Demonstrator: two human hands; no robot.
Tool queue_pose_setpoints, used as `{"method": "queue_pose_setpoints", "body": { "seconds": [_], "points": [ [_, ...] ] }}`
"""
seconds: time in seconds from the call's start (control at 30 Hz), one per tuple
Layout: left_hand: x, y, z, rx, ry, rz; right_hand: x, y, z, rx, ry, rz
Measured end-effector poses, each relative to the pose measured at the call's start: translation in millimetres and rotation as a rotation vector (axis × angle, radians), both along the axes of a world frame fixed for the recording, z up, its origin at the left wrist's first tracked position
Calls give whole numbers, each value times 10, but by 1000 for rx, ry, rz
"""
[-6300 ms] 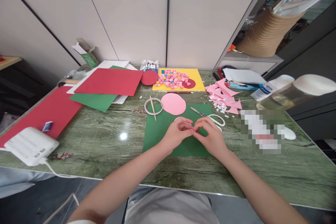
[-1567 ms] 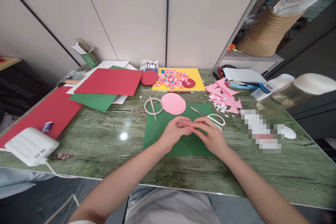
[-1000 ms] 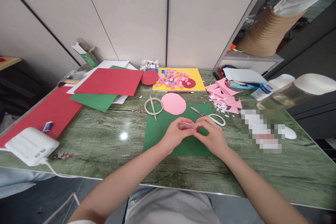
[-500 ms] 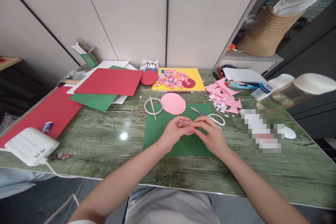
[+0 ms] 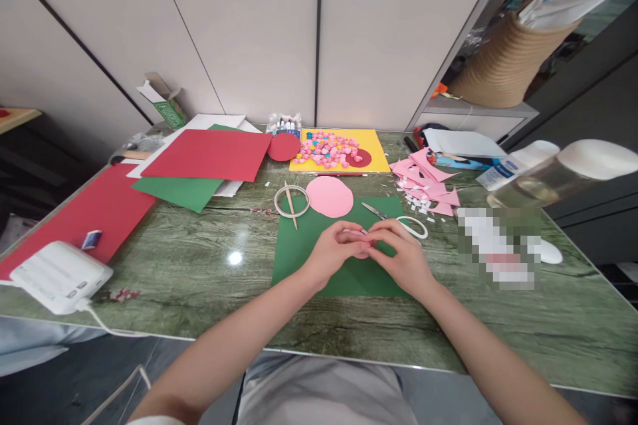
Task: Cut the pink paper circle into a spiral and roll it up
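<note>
Between my two hands is a small piece of pink paper (image 5: 361,251), curved and largely covered by fingers, so its full shape cannot be made out. My left hand (image 5: 329,251) is closed on its left side. On the other side, my right hand (image 5: 403,256) pinches the paper with thumb and fingertips. Both hands are over a green paper sheet (image 5: 299,265). A flat pink paper disc (image 5: 329,196) lies just beyond them. White-handled scissors (image 5: 415,228) rest behind my right hand, blades pointing left.
Left of the disc, a wooden stick (image 5: 290,206) lies across a tape ring (image 5: 276,202). Many small pink pieces (image 5: 329,149) sit on yellow paper (image 5: 376,139). Pink scraps (image 5: 423,176) are at right, near a clear bottle (image 5: 528,187). Red sheets (image 5: 204,154) and a white charger (image 5: 57,275) are at left.
Both hands stay in nearly the same place around the pink paper. Only the fingertips of my right hand have shifted slightly.
</note>
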State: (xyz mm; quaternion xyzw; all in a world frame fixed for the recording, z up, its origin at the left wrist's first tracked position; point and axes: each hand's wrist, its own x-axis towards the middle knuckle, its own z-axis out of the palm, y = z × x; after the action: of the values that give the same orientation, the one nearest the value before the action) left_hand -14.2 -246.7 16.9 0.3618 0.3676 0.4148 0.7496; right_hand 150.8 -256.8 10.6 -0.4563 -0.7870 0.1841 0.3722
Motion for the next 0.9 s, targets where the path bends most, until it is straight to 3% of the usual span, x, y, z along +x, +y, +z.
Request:
{"method": "queue_pose_setpoints", "body": {
  "seconds": [0.2,0.9],
  "points": [
    [-20,20,-11,-14,-12,8,2,3,-8,9,4,59],
    [-15,17,-10,-14,13,-11,-6,2,66,9,1,-47]
  ]
}}
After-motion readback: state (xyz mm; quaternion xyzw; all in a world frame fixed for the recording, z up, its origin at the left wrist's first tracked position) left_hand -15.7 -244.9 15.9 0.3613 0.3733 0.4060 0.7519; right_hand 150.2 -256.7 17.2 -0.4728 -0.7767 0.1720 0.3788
